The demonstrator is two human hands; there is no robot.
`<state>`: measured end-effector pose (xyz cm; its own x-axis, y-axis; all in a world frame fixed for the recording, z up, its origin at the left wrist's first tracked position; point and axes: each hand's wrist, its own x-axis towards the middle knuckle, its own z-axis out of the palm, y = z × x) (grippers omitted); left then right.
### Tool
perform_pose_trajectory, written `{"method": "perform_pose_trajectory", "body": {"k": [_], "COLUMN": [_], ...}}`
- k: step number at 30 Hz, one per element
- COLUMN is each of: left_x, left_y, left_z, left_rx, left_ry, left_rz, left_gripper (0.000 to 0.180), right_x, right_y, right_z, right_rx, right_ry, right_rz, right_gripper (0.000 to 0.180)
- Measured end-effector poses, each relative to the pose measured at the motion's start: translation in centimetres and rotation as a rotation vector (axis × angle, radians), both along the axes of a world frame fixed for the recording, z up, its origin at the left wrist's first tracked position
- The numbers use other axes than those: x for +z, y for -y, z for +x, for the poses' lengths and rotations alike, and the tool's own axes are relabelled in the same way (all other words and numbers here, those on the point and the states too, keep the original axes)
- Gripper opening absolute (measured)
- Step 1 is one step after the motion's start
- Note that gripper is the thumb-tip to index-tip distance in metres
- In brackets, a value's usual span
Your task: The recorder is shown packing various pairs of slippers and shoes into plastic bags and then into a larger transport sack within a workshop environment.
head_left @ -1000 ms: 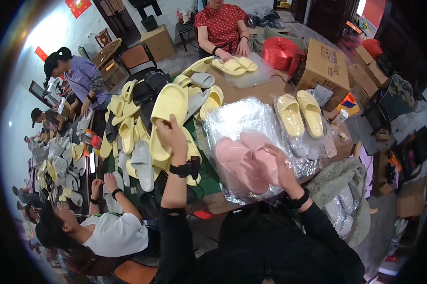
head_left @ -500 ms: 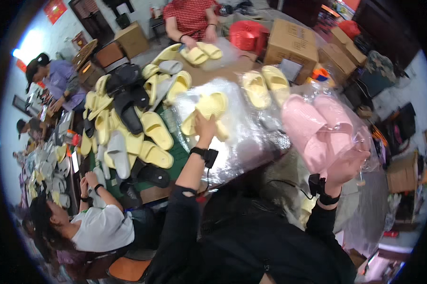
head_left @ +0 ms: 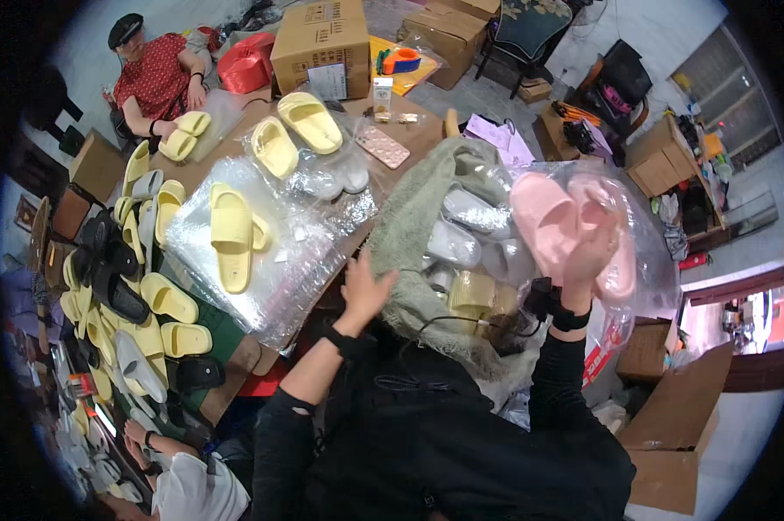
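Pink slippers (head_left: 566,227) sealed in a clear plastic bag (head_left: 648,252) are held up off the worktop at the person's right, the right hand (head_left: 586,267) gripping them from below. The left hand (head_left: 364,288) is released, fingers spread, hovering at the edge of a grey-green woven sack (head_left: 422,217) that holds more bagged slippers, grey and yellow. Just left of that hand lies a sheet of clear plastic bags (head_left: 262,260) on the worktop (head_left: 422,135), with one yellow slipper (head_left: 231,236) resting on top. Further out, a pair of yellow slippers (head_left: 292,130) lies near a brown cardboard box (head_left: 321,39) bearing a white rectangular label on its front face. A red plastic bag (head_left: 246,62) sits beside the box. Rows of yellow, grey and black slippers (head_left: 131,286) cover the worktop's left side. On the floor at the right stands an open brown carton (head_left: 683,434).
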<state>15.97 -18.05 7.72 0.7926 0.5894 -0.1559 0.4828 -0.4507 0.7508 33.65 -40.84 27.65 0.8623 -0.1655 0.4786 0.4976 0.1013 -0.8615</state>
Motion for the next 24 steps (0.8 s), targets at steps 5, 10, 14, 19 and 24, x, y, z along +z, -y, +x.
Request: {"method": "perform_pose_trajectory", "body": {"k": [5, 10, 14, 19, 24], "left_x": [-1.6, -6.2, -4.6, -3.3, 3.0], "left_y": [5.9, 3.8, 4.5, 6.8, 8.9], "left_z": [1.0, -0.6, -0.5, -0.8, -0.8], "left_rx": [-0.045, 0.241, 0.266, 0.273, 0.223], "left_ry": [-0.211, -0.224, 0.117, 0.438, 0.508], "left_rz": [0.017, -0.281, -0.328, -0.472, -0.825], "left_gripper": [0.091, 0.069, 0.028, 0.021, 0.020], "right_x": [-5.7, -13.2, -18.3, -15.5, -7.8], "right_y": [1.1, 0.2, 4.1, 5.3, 2.8], "right_z": [-0.3, -0.9, -2.1, -5.1, -9.3], "right_rx": [0.251, 0.513, 0.417, 0.321, 0.304], "right_ry": [-0.068, -0.527, -0.389, -0.456, -0.427], "right_rz": [-0.187, -0.782, -1.121, -1.829, -1.557], "right_gripper": [0.032, 0.032, 0.049, 0.068, 0.052]}}
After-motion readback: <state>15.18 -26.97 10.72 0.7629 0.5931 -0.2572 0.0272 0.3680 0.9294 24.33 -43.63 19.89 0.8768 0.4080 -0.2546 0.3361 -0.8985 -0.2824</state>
